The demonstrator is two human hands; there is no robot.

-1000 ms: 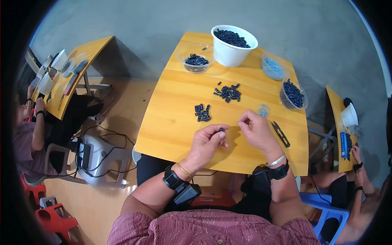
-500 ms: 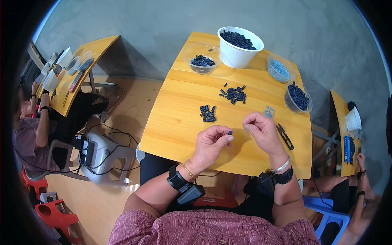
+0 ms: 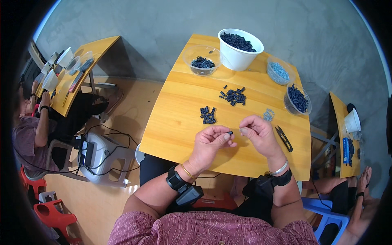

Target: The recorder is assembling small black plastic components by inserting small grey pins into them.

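Observation:
Between the thumb and fingers of my left hand is a small black plastic piece, with one end sticking out. Just to its right, my right hand is closed in a pinch near that end; whatever its fingertips hold is too small to make out. Beyond my left hand lies a pile of black plastic pieces. A looser pile of slim black pieces sits farther back. Small silvery pins or screws are heaped beyond my right hand, and black thread snips lie to its right.
At the back of the table stand a white tub of black pieces and a clear bowl of black parts. Right of them are a clear bowl of silvery bits and another of black pieces. People sit at side tables left and right.
My right hand has moved slightly left, closer to the piece in my left hand. More of the black piece shows now. At the right table, the other person's hand has drawn back.

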